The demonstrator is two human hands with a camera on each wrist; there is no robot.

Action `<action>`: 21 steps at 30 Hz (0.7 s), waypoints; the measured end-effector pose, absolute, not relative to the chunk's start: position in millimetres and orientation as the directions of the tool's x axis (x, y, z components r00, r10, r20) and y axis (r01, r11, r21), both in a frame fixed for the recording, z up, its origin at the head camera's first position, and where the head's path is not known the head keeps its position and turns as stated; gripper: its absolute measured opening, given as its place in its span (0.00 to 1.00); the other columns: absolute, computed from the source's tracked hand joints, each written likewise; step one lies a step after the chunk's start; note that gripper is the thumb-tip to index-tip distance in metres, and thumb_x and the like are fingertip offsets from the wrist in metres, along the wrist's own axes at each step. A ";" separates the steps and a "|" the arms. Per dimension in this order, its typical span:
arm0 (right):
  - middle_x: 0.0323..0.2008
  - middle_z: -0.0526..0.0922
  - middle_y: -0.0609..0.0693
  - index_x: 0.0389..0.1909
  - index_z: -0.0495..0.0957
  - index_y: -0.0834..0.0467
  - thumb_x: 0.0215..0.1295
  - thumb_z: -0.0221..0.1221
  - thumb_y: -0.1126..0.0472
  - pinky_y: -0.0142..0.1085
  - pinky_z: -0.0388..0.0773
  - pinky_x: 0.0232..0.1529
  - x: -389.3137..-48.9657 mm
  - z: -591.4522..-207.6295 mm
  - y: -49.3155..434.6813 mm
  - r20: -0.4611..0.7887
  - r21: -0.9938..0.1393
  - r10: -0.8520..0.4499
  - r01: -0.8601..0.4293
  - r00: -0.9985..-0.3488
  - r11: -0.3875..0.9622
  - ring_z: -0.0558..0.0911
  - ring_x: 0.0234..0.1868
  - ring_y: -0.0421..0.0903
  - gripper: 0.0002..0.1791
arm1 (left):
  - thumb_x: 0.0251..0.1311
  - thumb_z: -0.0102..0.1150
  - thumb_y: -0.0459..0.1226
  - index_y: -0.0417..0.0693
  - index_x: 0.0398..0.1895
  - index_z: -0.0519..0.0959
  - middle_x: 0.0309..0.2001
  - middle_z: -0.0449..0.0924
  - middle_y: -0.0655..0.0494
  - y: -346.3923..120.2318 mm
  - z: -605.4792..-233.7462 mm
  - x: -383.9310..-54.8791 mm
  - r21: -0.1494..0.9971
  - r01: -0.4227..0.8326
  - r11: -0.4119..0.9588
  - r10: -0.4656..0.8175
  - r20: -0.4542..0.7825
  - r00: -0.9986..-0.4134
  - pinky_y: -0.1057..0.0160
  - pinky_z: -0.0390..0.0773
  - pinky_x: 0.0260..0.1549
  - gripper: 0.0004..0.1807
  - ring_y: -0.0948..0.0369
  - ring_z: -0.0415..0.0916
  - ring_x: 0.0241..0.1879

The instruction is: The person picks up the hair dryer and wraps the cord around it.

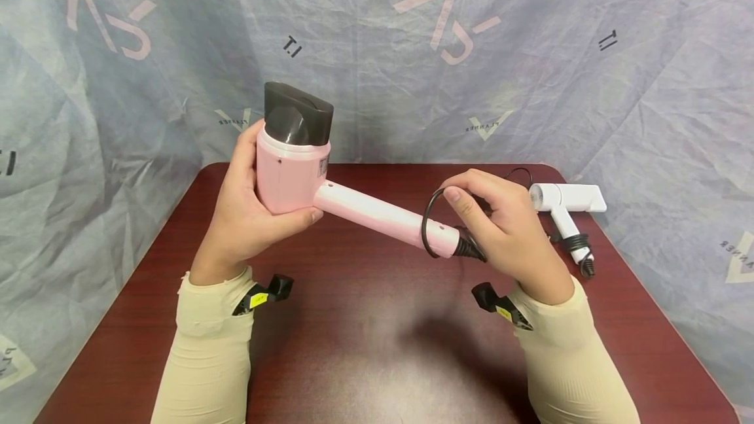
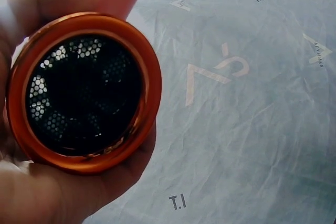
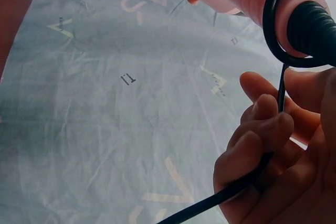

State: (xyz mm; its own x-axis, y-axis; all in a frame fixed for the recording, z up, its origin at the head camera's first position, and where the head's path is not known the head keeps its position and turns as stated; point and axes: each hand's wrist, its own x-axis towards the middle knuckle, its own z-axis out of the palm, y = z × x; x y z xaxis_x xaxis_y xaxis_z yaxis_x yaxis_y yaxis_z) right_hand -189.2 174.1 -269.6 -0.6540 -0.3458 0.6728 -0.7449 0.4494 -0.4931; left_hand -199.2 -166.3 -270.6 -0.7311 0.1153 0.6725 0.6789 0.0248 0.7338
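A pink hair dryer (image 1: 288, 175) with a black nozzle (image 1: 297, 113) is held above the table, nozzle upward and handle slanting down to the right. My left hand (image 1: 241, 208) grips its barrel, thumb near the handle joint. In the left wrist view the orange-rimmed rear grille (image 2: 84, 93) faces the camera. My right hand (image 1: 501, 221) pinches the black cord (image 1: 425, 228) by the handle end. The cord loops around the bottom of the pink handle, beside its ribbed sleeve (image 3: 312, 27). In the right wrist view, curled fingers (image 3: 247, 150) hold the cord's trailing length.
A white hair dryer (image 1: 574, 198) lies at the right rear of the dark red table (image 1: 353, 339), its cord wrapped around its handle. Grey printed cloth (image 1: 365, 84) hangs behind and beside the table. Small black devices sit on both wrists.
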 end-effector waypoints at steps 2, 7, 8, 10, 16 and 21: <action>0.34 0.83 0.39 0.43 0.86 0.52 0.76 0.57 0.63 0.29 0.74 0.42 -190.0 -270.4 174.6 0.665 -0.494 -0.352 -0.742 -0.658 0.453 0.79 0.36 0.36 0.08 | 0.30 0.77 0.16 0.53 0.77 0.64 0.60 0.76 0.43 -167.0 -271.9 -200.4 0.732 0.681 0.018 0.116 0.675 -0.729 0.60 0.80 0.48 0.63 0.47 0.76 0.53; 0.27 0.77 0.42 0.43 0.85 0.51 0.77 0.56 0.62 0.30 0.71 0.34 -191.7 -272.4 175.4 0.648 -0.506 -0.363 -0.735 -0.670 0.452 0.74 0.29 0.36 0.09 | 0.31 0.76 0.15 0.50 0.77 0.63 0.60 0.76 0.43 -164.9 -269.0 -196.5 0.734 0.680 -0.008 0.111 0.676 -0.728 0.61 0.80 0.47 0.62 0.48 0.77 0.53; 0.26 0.77 0.43 0.43 0.85 0.50 0.78 0.56 0.62 0.30 0.71 0.34 -192.4 -272.7 175.6 0.645 -0.507 -0.365 -0.734 -0.671 0.453 0.74 0.29 0.36 0.09 | 0.31 0.75 0.15 0.50 0.77 0.63 0.60 0.76 0.43 -163.9 -267.3 -194.8 0.735 0.678 -0.012 0.108 0.675 -0.730 0.61 0.80 0.47 0.61 0.48 0.77 0.52; 0.26 0.77 0.43 0.43 0.85 0.50 0.78 0.56 0.62 0.31 0.71 0.35 -193.5 -273.4 176.3 0.641 -0.513 -0.365 -0.731 -0.675 0.449 0.73 0.29 0.36 0.09 | 0.32 0.74 0.15 0.48 0.76 0.64 0.59 0.76 0.44 -161.3 -263.9 -191.0 0.736 0.676 -0.020 0.101 0.674 -0.731 0.62 0.80 0.47 0.60 0.49 0.77 0.52; 0.30 0.80 0.37 0.42 0.85 0.49 0.79 0.55 0.61 0.30 0.71 0.36 -197.1 -275.8 174.6 0.638 -0.499 -0.376 -0.733 -0.672 0.462 0.74 0.31 0.35 0.10 | 0.34 0.72 0.16 0.47 0.75 0.64 0.58 0.76 0.45 -155.0 -257.8 -184.5 0.738 0.673 -0.039 0.081 0.674 -0.734 0.62 0.80 0.47 0.57 0.50 0.77 0.51; 0.29 0.79 0.36 0.40 0.84 0.46 0.79 0.55 0.58 0.29 0.73 0.35 -199.4 -279.6 169.7 0.638 -0.462 -0.401 -0.743 -0.658 0.484 0.76 0.31 0.34 0.09 | 0.35 0.72 0.16 0.46 0.74 0.65 0.57 0.76 0.44 -152.3 -256.9 -184.9 0.739 0.669 -0.071 0.046 0.673 -0.738 0.62 0.82 0.45 0.55 0.49 0.77 0.50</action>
